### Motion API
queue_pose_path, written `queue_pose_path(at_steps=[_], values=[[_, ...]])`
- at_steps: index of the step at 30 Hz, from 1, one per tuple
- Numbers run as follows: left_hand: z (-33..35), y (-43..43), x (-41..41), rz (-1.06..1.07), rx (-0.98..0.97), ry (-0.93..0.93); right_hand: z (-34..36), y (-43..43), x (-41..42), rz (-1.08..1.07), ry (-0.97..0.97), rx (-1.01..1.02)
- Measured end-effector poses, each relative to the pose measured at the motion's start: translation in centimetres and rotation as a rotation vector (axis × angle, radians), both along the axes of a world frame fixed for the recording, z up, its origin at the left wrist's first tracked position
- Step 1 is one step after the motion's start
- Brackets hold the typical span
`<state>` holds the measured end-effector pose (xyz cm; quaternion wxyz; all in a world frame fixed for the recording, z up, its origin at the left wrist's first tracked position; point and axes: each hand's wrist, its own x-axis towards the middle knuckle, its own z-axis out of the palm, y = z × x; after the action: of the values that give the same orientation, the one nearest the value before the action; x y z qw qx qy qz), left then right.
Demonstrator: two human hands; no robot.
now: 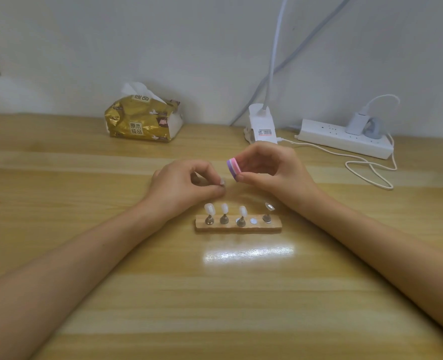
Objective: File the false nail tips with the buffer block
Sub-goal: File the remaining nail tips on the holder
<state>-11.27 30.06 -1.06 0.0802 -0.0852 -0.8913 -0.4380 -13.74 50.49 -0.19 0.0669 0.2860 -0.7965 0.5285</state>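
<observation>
I've got my left hand (186,183) curled, pinching what looks like one false nail tip (222,182) just beyond the wooden stand (238,226), so my right hand (272,167), gripping the buffer block (234,168) just right of it, can file.

You get open passage over the bare table (215,294) on the near side. Obstacles: nail-tip stand (238,226) at ctr, tissue pack (143,119) rear-L, power strip (345,138) & cable loop (371,170) rear-R.

Soft even light, white glare patch on the table (215,294), wide-angle bending at edges, slight blur.
</observation>
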Motion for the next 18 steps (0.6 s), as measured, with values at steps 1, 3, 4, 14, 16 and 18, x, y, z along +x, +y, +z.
queue_pose_path(at_steps=[1, 3, 4, 14, 16, 18], values=[[0.01, 0.04, 0.02, -0.002, -0.004, 0.010, 0.01, -0.07, 0.03, -0.001, 0.011, 0.002], [0.06, 0.11, 0.04, -0.011, -0.005, 0.020, 0.06, -0.34, 0.10, 0.007, 0.032, 0.002], [0.06, 0.12, 0.01, -0.013, 0.000, 0.023, 0.05, -0.52, 0.14, 0.019, 0.041, 0.004], [-0.03, 0.06, 0.03, -0.011, 0.003, 0.023, -0.46, -1.03, -0.08, 0.020, 0.160, 0.057], [-0.04, 0.11, 0.04, -0.007, -0.001, 0.011, -0.52, -0.93, -0.22, 0.018, 0.103, 0.101], [0.02, 0.10, 0.07, -0.007, -0.009, 0.002, -0.52, -0.78, -0.30, 0.001, 0.081, 0.069]])
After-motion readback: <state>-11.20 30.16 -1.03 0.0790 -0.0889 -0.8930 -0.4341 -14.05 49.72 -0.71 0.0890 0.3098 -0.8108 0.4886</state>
